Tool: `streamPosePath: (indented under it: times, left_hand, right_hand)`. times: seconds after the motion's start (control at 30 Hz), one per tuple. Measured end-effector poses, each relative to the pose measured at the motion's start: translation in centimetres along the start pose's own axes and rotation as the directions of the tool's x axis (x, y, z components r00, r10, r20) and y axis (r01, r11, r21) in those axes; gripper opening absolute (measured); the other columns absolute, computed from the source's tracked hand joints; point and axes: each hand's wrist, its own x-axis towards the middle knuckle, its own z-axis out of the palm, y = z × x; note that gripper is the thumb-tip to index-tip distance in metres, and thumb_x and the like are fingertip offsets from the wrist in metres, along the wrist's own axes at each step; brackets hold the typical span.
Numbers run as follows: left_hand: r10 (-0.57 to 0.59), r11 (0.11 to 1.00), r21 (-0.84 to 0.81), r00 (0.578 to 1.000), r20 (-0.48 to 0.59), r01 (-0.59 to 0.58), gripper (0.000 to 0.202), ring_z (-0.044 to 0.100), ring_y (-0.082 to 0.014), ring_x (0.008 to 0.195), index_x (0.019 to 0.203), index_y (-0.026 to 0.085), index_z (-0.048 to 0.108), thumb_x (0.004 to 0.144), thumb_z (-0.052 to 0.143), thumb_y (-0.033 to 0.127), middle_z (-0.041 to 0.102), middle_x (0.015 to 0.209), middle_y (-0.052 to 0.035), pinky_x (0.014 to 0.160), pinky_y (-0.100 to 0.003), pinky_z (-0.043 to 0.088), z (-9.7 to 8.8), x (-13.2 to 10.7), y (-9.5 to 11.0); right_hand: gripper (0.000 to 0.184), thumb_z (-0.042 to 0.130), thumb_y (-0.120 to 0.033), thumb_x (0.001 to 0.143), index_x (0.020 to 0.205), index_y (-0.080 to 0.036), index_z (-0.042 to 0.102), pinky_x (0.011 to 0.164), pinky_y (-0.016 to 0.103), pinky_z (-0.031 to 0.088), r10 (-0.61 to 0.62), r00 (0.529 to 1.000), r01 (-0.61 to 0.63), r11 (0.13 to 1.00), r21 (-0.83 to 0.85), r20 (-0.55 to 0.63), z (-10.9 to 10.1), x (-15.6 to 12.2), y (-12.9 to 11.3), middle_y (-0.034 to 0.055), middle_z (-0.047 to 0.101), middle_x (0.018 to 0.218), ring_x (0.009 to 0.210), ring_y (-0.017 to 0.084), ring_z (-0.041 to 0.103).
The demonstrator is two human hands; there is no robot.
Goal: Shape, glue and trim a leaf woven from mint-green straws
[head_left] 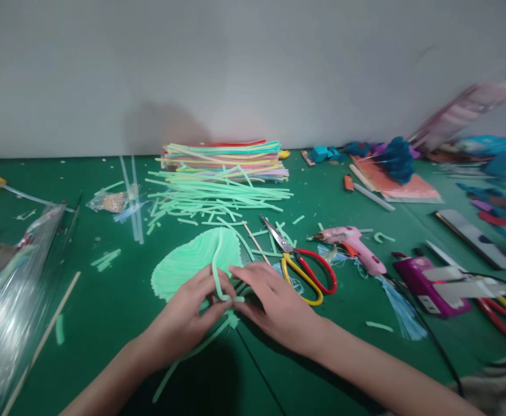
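The left hand [192, 303] pinched a bent mint-green fuzzy stem [215, 270], and the right hand [274, 306] had thumb and fingers closed together at its lower end; the stem was held at the near edge of a ribbed mint-green leaf shape [185, 260] on the green tabletop [118, 318], with scissors [286, 247] lying just beside the right hand
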Motion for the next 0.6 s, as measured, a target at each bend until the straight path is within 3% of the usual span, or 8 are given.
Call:
streamPosePath:
  times: [0.07,0.13,0.27,0.43,0.6]
  left_hand:
    - [-0.039,0.999,-0.036,0.999,0.02,0.04,0.009,0.061,-0.0166,0.09,0.09,0.023,0.063,0.092,0.054,0.024,0.064,0.093,-0.0007,0.084,-0.029,0.047,-0.4,0.0,-0.2]
    - [-0.068,0.995,-0.072,0.997,0.037,0.07,0.009,0.061,-0.0163,0.088,0.091,0.023,0.063,0.092,0.054,0.026,0.065,0.092,-0.0005,0.081,-0.028,0.047,-0.6,0.1,-0.4]
    - [-0.106,0.985,-0.132,0.993,0.056,0.113,0.008,0.062,-0.0164,0.086,0.09,0.022,0.063,0.09,0.055,0.024,0.066,0.09,-0.0003,0.08,-0.027,0.048,-0.7,0.1,-0.3]
    - [-0.132,0.973,-0.184,0.989,0.059,0.141,0.009,0.063,-0.0171,0.085,0.089,0.022,0.063,0.09,0.055,0.025,0.067,0.089,-0.0009,0.079,-0.027,0.049,-0.8,0.1,-0.3]
    - [-0.157,0.961,-0.221,0.986,0.055,0.165,0.011,0.064,-0.0173,0.082,0.087,0.021,0.065,0.088,0.056,0.028,0.068,0.087,-0.0009,0.077,-0.027,0.05,-0.9,0.1,-0.4]
  right_hand:
    - [0.008,0.058,-0.013,0.094,0.101,-0.015,0.061,0.08,0.037,0.052,-0.005,0.993,-0.008,0.993,-0.114,-0.115,-0.1,-0.8,-1.1,0.0105,0.066,0.093,0.089,0.023,0.059]
    - [0.007,0.057,-0.01,0.093,0.09,-0.014,0.062,0.074,0.035,0.051,-0.055,0.993,0.037,0.985,-0.169,-0.105,0.0,-1.5,-2.0,0.0085,0.065,0.084,0.08,0.02,0.057]
    - [0.021,0.06,-0.018,0.094,0.114,-0.01,0.064,0.077,0.035,0.054,-0.115,0.993,0.111,0.977,-0.185,-0.013,0.9,-1.9,-2.1,0.0109,0.069,0.098,0.086,0.022,0.059]
    - [0.023,0.059,-0.029,0.096,0.11,-0.013,0.068,0.074,0.036,0.055,-0.096,0.995,0.099,0.967,-0.234,0.025,1.6,-1.6,-1.2,0.0106,0.068,0.095,0.082,0.022,0.059]
    - [0.023,0.055,-0.019,0.097,0.113,-0.007,0.065,0.075,0.037,0.056,-0.198,0.978,0.209,0.919,-0.334,0.069,1.8,-1.7,-1.5,0.0124,0.069,0.092,0.086,0.023,0.062]
